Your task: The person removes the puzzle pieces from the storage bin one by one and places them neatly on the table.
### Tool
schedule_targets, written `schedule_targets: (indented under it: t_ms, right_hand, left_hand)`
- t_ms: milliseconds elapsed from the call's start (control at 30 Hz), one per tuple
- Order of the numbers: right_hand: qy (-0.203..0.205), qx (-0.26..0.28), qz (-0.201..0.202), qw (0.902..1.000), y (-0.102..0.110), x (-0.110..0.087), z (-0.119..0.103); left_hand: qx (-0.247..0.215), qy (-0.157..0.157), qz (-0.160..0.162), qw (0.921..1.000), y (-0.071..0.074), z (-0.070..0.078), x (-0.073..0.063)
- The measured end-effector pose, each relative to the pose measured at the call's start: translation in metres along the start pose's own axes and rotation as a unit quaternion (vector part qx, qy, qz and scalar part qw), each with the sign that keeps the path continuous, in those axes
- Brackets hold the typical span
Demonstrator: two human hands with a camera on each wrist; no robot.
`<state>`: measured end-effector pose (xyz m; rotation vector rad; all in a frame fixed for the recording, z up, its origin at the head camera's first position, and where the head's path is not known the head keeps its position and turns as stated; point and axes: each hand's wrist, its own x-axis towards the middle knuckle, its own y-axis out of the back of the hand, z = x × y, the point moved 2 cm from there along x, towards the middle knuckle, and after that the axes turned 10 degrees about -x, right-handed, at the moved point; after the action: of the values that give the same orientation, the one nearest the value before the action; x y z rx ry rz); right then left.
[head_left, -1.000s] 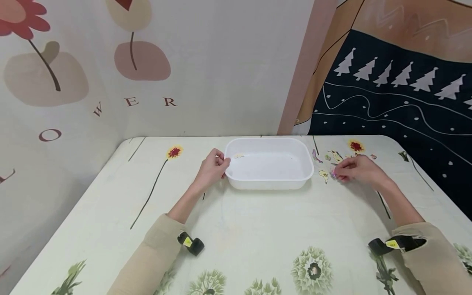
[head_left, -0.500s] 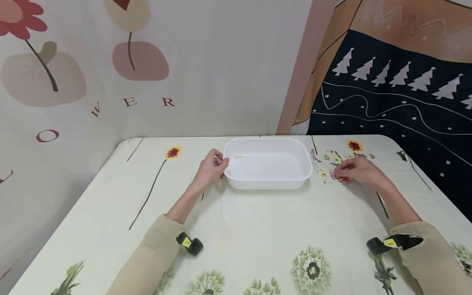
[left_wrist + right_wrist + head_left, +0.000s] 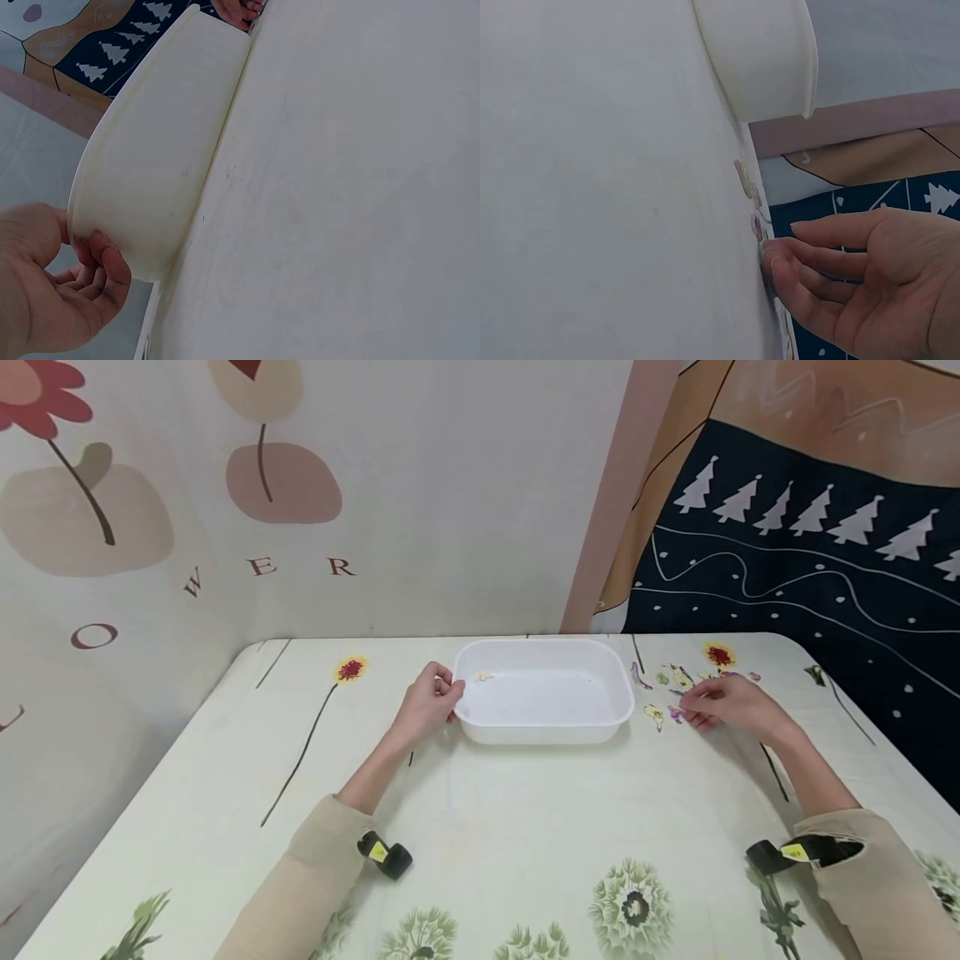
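A white plastic tub [image 3: 543,737] stands at the back of the table. My left hand [image 3: 429,702] grips its left rim, thumb at the edge and fingers curled under it in the left wrist view. One small pale piece [image 3: 484,677] lies inside the tub. To the right of it my right hand [image 3: 731,703] is low over the cloth, fingers loosely bent. In the right wrist view the thumb stands apart from the fingertips, which are right at a small pink-purple piece [image 3: 675,715]. A flat yellow cut-out piece [image 3: 655,717] lies beside that.
Several more small flat coloured pieces lie near the right hand, among them a purple one [image 3: 640,676], a green one [image 3: 662,678] and a yellow one [image 3: 682,675]. A flower-print cloth [image 3: 525,818] covers the table. Printed curtains [image 3: 450,527] hang behind the back edge.
The right thumb and fingertips have parted slightly, and more of the pink-purple piece shows beside them. My left hand keeps its grip on the tub's rim. The view has shifted slightly.
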<state>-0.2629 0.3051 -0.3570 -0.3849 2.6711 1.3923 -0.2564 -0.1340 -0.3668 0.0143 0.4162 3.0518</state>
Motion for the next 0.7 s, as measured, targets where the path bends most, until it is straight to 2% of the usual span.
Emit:
schedule_targets:
  t_ms: [533,700]
  right_hand:
    - [0.023,-0.018,0.029,0.9992,0.005,-0.008,-0.025]
    - [0.043,-0.016,0.044,0.998,0.004,-0.008,-0.033]
  left_hand:
    - [0.0,0.001,-0.003,1.0,0.0,-0.002,0.002]
    - [0.004,-0.005,-0.002,1.0,0.0,-0.001,0.001]
